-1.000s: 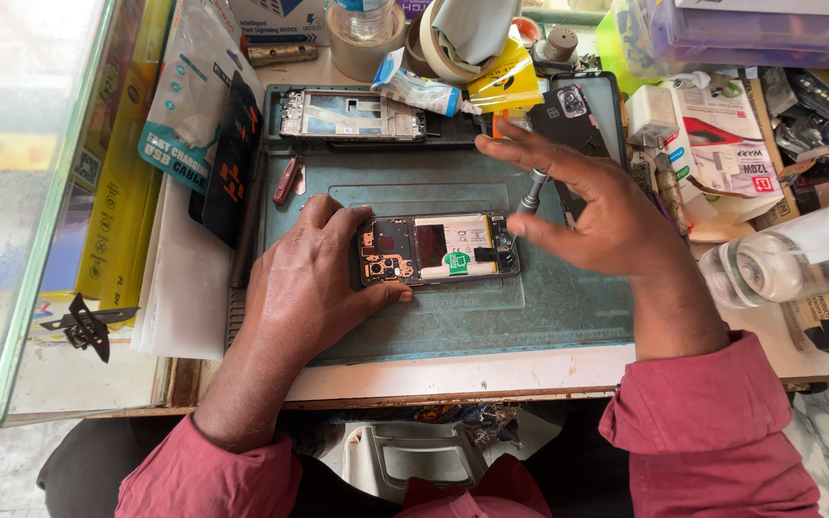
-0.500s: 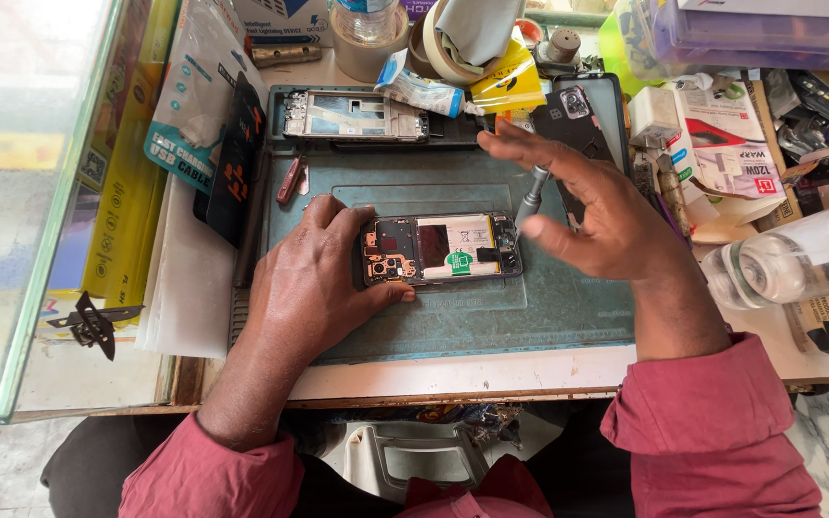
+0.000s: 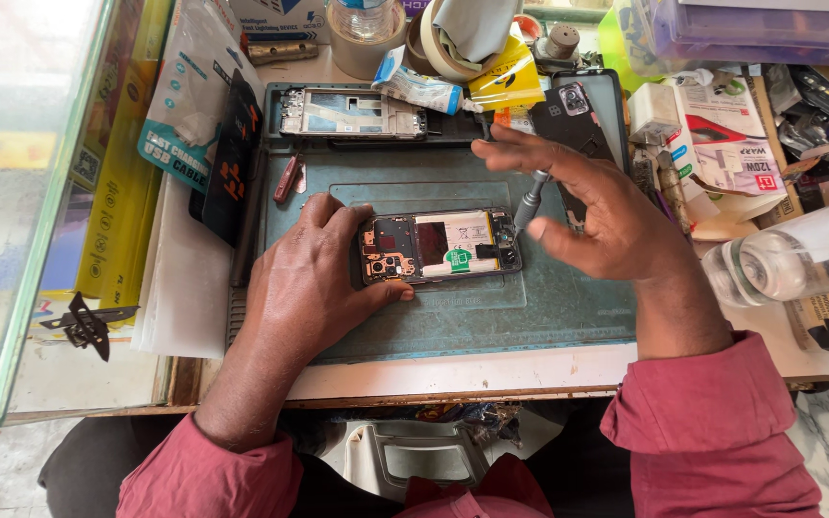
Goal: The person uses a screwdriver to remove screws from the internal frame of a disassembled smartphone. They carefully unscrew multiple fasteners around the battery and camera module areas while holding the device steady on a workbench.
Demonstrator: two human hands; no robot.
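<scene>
An opened phone (image 3: 441,247) with its back removed lies flat on a teal work mat (image 3: 491,317), showing its battery and circuit board. My left hand (image 3: 314,273) rests on the mat and pins the phone's left end with thumb and fingers. My right hand (image 3: 595,213) holds a small grey screwdriver (image 3: 530,203) upright, its tip at the phone's right end, with the other fingers spread above.
A second phone frame (image 3: 352,112) lies at the mat's far edge, a black back cover (image 3: 573,110) to its right. Tape rolls, a glue tube (image 3: 419,88), boxes and a clear bottle (image 3: 798,254) crowd the back and right. A glass counter (image 3: 40,192) borders the left.
My right hand has spread its fingers and shifted slightly over the phone's right end, still with the screwdriver. The left hand and phone stay put.
</scene>
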